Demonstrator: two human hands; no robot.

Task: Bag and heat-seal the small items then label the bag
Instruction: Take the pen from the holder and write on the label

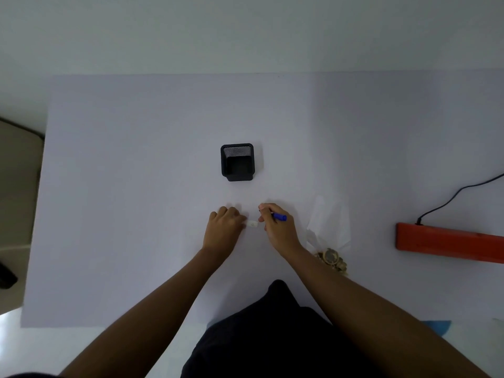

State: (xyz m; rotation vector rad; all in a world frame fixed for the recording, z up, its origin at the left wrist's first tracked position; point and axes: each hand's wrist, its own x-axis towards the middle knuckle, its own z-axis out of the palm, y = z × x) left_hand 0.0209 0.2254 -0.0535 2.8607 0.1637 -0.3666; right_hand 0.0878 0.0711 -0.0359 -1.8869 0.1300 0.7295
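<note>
step: writing label | left hand [225, 227] pins small white paper label [252, 224] | right hand [278, 227] grips blue marker pen [279, 216] | next: stick label on clear plastic bag [328, 225]

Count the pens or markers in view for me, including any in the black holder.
1. A blue pen sits in the right hand, just right of the small white label. The black mesh holder looks empty, though its near inside wall is hidden.
</note>
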